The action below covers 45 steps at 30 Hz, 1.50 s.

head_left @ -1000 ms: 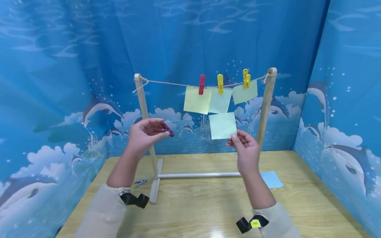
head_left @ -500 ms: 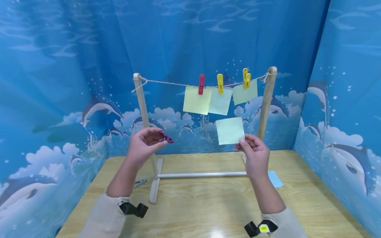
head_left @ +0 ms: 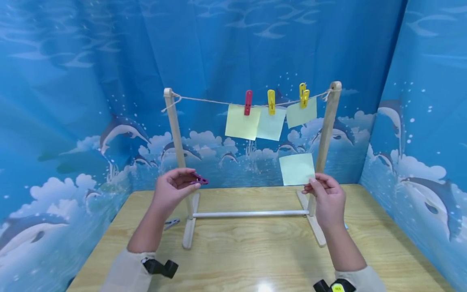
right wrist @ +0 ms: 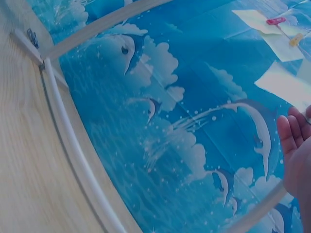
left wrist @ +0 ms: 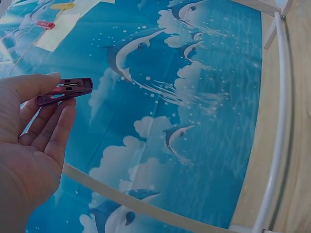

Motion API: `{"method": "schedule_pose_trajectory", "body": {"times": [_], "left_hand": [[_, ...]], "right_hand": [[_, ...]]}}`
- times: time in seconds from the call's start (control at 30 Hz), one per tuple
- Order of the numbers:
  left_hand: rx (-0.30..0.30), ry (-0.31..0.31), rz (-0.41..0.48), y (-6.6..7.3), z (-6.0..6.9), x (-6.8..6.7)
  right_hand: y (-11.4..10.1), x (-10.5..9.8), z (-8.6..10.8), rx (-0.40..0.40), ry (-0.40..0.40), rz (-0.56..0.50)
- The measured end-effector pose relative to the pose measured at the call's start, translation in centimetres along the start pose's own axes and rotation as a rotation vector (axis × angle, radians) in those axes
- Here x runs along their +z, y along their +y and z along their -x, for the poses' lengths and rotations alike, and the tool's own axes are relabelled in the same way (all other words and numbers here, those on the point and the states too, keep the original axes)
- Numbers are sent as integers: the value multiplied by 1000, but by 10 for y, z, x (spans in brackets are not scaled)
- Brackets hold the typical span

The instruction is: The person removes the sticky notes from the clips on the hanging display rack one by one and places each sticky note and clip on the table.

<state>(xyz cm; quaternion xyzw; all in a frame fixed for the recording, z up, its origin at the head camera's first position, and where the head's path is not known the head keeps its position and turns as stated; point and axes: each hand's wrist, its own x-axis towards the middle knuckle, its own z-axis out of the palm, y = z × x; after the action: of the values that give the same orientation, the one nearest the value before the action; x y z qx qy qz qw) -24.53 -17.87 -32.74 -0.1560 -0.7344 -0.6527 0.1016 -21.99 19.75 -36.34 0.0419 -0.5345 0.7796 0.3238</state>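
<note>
My left hand (head_left: 173, 187) pinches a dark purple clothespin (head_left: 200, 179) between thumb and fingers, near the left post. In the left wrist view the clothespin (left wrist: 65, 91) points away from the palm. My right hand (head_left: 328, 198) pinches the lower right corner of a pale green paper square (head_left: 297, 169), held up before the right post. Above, a string (head_left: 208, 100) carries a yellow paper (head_left: 241, 122) under a red clothespin (head_left: 248, 102), a pale green paper (head_left: 271, 124) under a yellow clothespin (head_left: 271, 102), and another pale paper (head_left: 301, 114) with two yellow clothespins (head_left: 304, 97).
The string is tied between a left wooden post (head_left: 175, 121) and a right one (head_left: 328, 121), joined low by a white bar (head_left: 249, 213). A grey clothespin (head_left: 171, 223) lies on the wooden table (head_left: 248, 255) by the left foot. Blue dolphin-printed curtains surround the table.
My right hand has moved right and down with the pale green paper, away from the hanging papers. My left hand has lowered somewhat, still pinching the purple clothespin, which has turned more level.
</note>
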Motion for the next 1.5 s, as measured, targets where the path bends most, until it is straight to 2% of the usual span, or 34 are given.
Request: {"method": "schedule_pose_trajectory", "body": {"times": [0.23,0.57,0.83,0.93,1.03,1.23,1.3,1.5], "left_hand": [[-80,43,-17,-11,9,-7],[-146,86,-51,-25,24,-22],[-193,70,-12,-38,35,-32],[-196,52,-25,-42,39,-36],[-172,55,-28,-46,43,-40],[-120,78,39,-55,51,-45],[-125,95,60,-58,54,-46],[-170,170,37,-67,63,-53]], "right_hand": [[1,-21,0,24,9,13],[-2,-56,-2,25,39,14],[0,-85,-3,8,38,31],[0,-95,-4,1,38,4],[-1,-105,-5,-3,33,-36],[-5,-122,-5,22,49,-125],[-5,-127,-5,27,60,-140],[-2,-141,-6,33,65,-96]]}}
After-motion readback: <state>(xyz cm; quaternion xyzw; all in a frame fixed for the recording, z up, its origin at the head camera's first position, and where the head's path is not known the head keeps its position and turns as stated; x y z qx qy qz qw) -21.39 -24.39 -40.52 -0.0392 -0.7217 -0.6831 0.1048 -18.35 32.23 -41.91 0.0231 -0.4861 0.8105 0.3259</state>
